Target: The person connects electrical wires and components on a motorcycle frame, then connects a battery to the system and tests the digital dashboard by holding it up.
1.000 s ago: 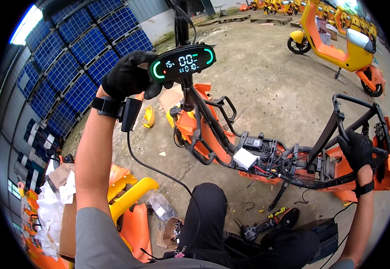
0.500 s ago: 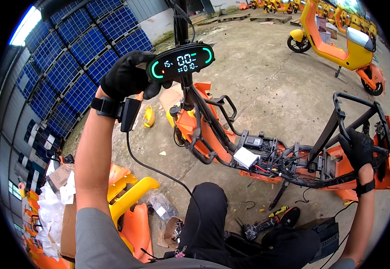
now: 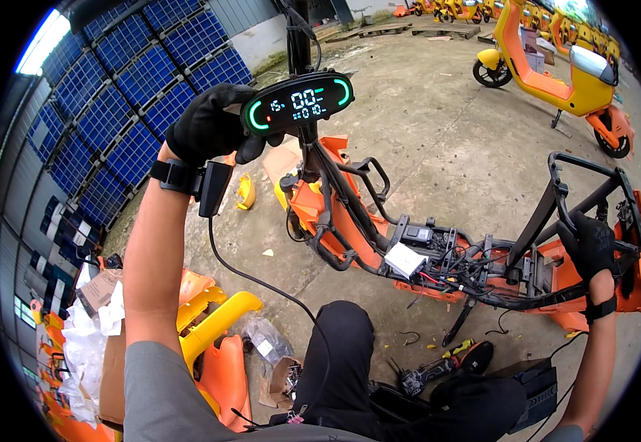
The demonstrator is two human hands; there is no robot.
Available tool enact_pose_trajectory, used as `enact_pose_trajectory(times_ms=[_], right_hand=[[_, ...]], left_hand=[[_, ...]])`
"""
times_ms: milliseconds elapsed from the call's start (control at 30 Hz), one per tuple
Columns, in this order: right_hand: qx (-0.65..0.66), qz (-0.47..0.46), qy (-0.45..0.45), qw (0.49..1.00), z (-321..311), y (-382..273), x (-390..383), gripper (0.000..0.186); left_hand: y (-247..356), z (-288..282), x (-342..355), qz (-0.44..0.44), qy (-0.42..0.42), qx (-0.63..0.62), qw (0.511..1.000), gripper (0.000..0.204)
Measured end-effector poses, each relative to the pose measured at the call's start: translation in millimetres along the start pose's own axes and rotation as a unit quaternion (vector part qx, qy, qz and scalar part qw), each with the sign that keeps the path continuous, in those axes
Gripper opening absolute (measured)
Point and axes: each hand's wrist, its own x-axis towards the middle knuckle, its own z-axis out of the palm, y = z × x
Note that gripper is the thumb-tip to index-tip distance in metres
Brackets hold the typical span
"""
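The gloved left hand (image 3: 210, 125) grips the handlebar beside the lit display (image 3: 298, 103) at twelve o'clock. The gloved right hand (image 3: 593, 247) is closed on the stripped orange scooter frame's (image 3: 350, 236) black rear rack (image 3: 585, 173) at three o'clock.

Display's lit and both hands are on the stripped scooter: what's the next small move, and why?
Probably hold steady and read the display: it glows, the left hand grips beside it, and the right hand holds the rear rack over exposed wiring.

One stripped scooter frame (image 3: 438, 258), one lit display (image 3: 298, 103), two gloved hands (image 3: 210, 125).
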Motion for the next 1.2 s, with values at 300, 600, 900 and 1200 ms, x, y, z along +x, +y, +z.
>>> enact_pose_trajectory(times_ms=[300, 600, 900, 1200], right_hand=[[-0.005, -0.020, 0.009, 1.000, 6, 7, 0, 0.039], [-0.042, -0.022, -0.050, 0.998, -4, 12, 0, 0.034], [-0.072, -0.011, -0.023, 0.997, 4, 32, -8, 0.035], [-0.002, 0.015, -0.050, 0.999, 2, 23, -7, 0.034]], left_hand=[[3, 6, 2, -0.006, -0.017, 0.121, 0.992, 0.040], [-6, 11, 13, -0.076, -0.088, -0.110, 0.987, 0.049], [-49, -44, 2, 0.071, -0.077, -0.022, 0.994, 0.043], [-53, -12, 1, -0.028, -0.052, -0.207, 0.977, 0.050]])
